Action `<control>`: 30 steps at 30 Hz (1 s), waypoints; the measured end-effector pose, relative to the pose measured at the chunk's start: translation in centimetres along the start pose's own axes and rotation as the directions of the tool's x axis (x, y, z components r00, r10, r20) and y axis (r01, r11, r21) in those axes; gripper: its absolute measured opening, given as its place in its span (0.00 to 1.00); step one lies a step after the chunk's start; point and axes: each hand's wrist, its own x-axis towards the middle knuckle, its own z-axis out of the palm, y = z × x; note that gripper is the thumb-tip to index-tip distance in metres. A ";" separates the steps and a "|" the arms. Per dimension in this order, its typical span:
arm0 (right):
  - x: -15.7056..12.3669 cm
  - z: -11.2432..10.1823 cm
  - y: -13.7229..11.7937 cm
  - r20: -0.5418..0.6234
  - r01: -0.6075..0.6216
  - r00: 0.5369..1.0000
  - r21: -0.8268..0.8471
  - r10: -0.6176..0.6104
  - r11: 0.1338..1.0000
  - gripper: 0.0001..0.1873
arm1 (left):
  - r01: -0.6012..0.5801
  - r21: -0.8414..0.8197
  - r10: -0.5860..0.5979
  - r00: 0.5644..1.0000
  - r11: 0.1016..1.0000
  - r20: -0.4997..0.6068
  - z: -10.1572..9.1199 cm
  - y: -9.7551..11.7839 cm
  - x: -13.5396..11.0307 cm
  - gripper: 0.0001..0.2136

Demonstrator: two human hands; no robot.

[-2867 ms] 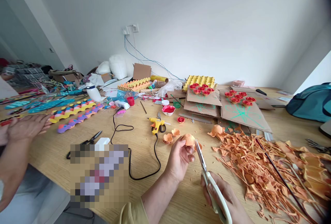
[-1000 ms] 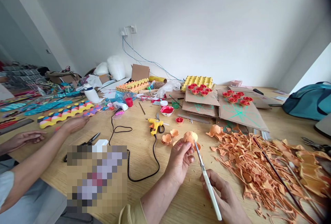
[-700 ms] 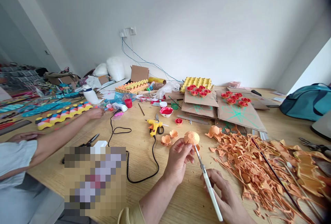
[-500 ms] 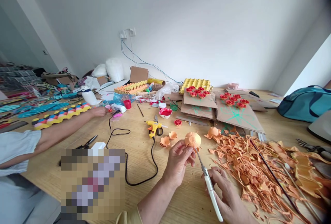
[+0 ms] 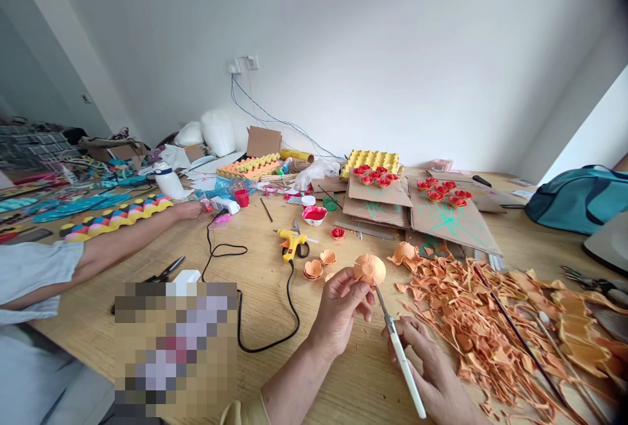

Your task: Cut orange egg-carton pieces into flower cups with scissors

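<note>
Between the thumb and fingers of my left hand [image 5: 338, 310] is an orange egg-carton cup [image 5: 371, 268], its rounded side facing up. My right hand [image 5: 429, 359] grips white-handled scissors [image 5: 405, 367], whose blade tips meet the lower edge of the cup. Whether the blades are fully closed is hard to make out. Orange petal-shaped cups [image 5: 313, 269] lie on the table just beyond my left hand. To the right of my right hand spreads a pile of orange carton scraps [image 5: 471, 320].
A yellow glue gun [image 5: 292, 243] with a looping black cord lies ahead. Red paper flowers [image 5: 377, 175] sit on cardboard sheets [image 5: 441, 219], near a bowl of red paint [image 5: 314, 215]. At left, another person's arm [image 5: 132, 238] reaches across the table. A teal bag [image 5: 581, 197] stands far right.
The carton cup has turned slightly and shifted a little to the right in my left hand. The scissor tips have moved up onto its lower edge.
</note>
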 end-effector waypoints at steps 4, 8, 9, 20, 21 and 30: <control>-0.2 0.2 0.2 0.023 -0.041 0.999 0.047 0.040 0.998 0.10 | 0.004 -0.003 -0.004 1.000 1.000 0.005 0.2 0.0 -0.1 0.14; -0.1 0.3 -0.1 0.054 -0.055 0.997 0.088 0.051 0.995 0.11 | 0.020 -0.029 -0.020 1.000 0.999 -0.002 0.4 0.0 -0.1 0.14; -0.1 0.3 -0.2 0.061 -0.058 0.997 0.095 0.053 0.994 0.11 | 0.025 -0.034 -0.025 1.000 0.999 -0.003 0.4 0.0 -0.1 0.14; -0.3 0.6 -0.1 0.124 -0.118 0.987 0.155 0.099 0.981 0.13 | 0.072 -0.061 -0.074 0.997 0.996 -0.027 0.4 0.0 -0.3 0.15; -0.3 0.7 -0.1 0.127 -0.123 0.987 0.163 0.102 0.979 0.14 | 0.073 -0.063 -0.075 0.997 0.995 -0.027 0.5 0.0 -0.3 0.15; -0.1 0.6 -0.3 0.132 -0.119 0.986 0.136 0.101 0.983 0.14 | 0.063 -0.073 -0.063 0.998 0.995 -0.009 0.4 -0.1 -0.3 0.14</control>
